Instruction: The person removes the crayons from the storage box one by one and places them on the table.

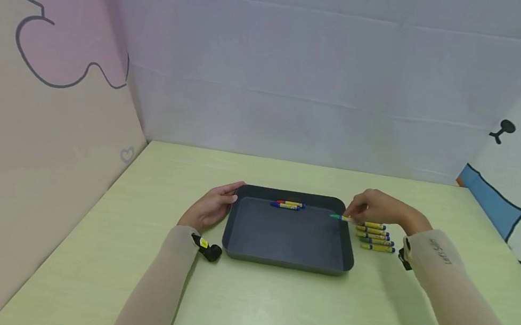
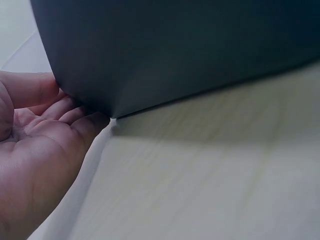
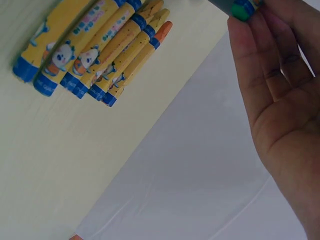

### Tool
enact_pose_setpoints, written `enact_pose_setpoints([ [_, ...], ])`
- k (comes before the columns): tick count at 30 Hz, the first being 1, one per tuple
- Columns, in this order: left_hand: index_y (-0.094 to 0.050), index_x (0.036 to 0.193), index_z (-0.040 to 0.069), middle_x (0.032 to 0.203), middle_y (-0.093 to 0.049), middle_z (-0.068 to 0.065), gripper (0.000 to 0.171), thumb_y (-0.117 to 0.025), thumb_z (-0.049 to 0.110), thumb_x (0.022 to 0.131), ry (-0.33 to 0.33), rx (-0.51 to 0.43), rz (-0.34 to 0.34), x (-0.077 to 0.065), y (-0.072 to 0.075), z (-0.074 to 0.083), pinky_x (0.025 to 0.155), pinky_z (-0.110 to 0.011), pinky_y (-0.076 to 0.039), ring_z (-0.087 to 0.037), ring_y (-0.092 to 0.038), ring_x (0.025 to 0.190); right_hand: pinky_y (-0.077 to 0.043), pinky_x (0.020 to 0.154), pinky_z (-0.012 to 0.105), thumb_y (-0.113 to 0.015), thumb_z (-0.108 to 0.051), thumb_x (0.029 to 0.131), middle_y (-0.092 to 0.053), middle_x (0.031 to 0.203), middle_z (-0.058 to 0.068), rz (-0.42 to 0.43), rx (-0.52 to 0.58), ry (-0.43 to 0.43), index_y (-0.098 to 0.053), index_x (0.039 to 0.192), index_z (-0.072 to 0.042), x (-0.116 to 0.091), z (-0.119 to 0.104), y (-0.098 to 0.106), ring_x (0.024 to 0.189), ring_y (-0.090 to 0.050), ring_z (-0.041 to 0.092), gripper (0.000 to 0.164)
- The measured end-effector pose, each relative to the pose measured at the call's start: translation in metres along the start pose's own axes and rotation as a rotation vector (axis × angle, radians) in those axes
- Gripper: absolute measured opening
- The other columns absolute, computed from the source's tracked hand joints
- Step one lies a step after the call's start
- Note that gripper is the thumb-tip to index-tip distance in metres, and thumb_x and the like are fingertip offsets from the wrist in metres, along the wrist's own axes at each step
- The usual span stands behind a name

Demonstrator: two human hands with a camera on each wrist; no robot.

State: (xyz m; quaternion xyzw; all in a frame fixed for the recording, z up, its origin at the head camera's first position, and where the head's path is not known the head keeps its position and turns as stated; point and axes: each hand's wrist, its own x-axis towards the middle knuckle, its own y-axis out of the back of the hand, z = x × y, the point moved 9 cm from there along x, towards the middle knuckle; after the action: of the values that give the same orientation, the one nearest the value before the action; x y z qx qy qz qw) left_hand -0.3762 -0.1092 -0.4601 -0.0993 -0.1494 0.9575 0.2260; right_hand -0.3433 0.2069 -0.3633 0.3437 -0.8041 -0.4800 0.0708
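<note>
A dark grey tray (image 1: 288,235) lies on the table. My left hand (image 1: 211,206) grips its left rim near the far corner. In the left wrist view the thumb (image 2: 32,90) is against the tray's side (image 2: 175,50), with the other fingers under its edge. My right hand (image 1: 376,207) pinches a green crayon (image 1: 335,216) by its end, over the tray's right rim. Part of that crayon (image 3: 243,9) shows between the fingertips in the right wrist view. Inside the tray, near the far side, a blue crayon (image 1: 286,206) and a red crayon (image 1: 295,204) lie side by side.
Several yellow-wrapped crayons (image 1: 378,242) lie in a row on the table, right of the tray and under my right wrist. The pale table (image 1: 263,307) meets a white sheet wall (image 1: 298,81) at the back, with printed panels on both sides.
</note>
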Motion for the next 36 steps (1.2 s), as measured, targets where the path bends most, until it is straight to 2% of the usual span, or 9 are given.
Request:
enact_pose_setpoints([
  [7,-0.022,0.153,0.005,0.163,-0.008,-0.006,0.054,-0.032,-0.005,0.101,0.01,0.019,0.016,-0.001,0.001,0.0,0.086,-0.016,-0.045,-0.017,-0.034,0.132,-0.054,0.071,0.025,-0.063,0.0,0.087,-0.072,0.092,0.004,-0.015,0.044,0.009,-0.074,0.102,-0.005,-0.007,0.005,-0.001,0.083,-0.068,0.017,0.019],
  [11,-0.022,0.153,0.005,0.162,-0.01,-0.007,0.054,-0.032,-0.005,0.101,0.011,0.02,0.015,-0.001,0.0,0.0,0.086,-0.016,-0.045,-0.016,-0.037,0.129,-0.054,0.071,0.025,-0.064,-0.002,0.087,-0.072,0.093,0.005,-0.018,0.057,0.01,-0.074,0.102,-0.005,-0.013,0.01,-0.002,0.083,-0.069,0.017,0.018],
  [17,-0.02,0.153,0.004,0.161,-0.016,-0.01,0.055,-0.031,-0.006,0.101,0.01,0.0,0.005,-0.001,-0.001,0.001,0.089,-0.017,-0.046,-0.024,-0.029,0.139,-0.055,0.07,0.027,-0.068,-0.006,0.086,-0.072,0.103,0.012,-0.027,0.079,-0.014,-0.072,0.105,-0.003,-0.021,0.019,-0.003,0.083,-0.067,0.014,0.019],
  [24,-0.019,0.153,0.003,0.162,-0.01,-0.009,0.054,-0.03,-0.007,0.101,0.001,-0.003,-0.003,-0.001,-0.001,0.001,0.092,-0.017,-0.044,-0.025,-0.017,0.147,-0.054,0.07,0.026,-0.069,-0.007,0.086,-0.072,0.095,0.006,-0.017,0.063,-0.031,-0.073,0.102,-0.003,-0.029,0.025,-0.003,0.08,-0.066,0.013,0.018],
  [36,-0.02,0.153,0.002,0.163,-0.006,-0.007,0.054,-0.032,-0.007,0.1,0.0,-0.006,-0.001,0.001,0.001,0.0,0.089,-0.015,-0.045,-0.025,-0.016,0.146,-0.054,0.07,0.025,-0.069,-0.009,0.086,-0.071,0.095,0.003,-0.054,0.091,-0.078,-0.074,0.101,-0.005,-0.041,0.046,-0.012,0.08,-0.064,0.007,0.017],
])
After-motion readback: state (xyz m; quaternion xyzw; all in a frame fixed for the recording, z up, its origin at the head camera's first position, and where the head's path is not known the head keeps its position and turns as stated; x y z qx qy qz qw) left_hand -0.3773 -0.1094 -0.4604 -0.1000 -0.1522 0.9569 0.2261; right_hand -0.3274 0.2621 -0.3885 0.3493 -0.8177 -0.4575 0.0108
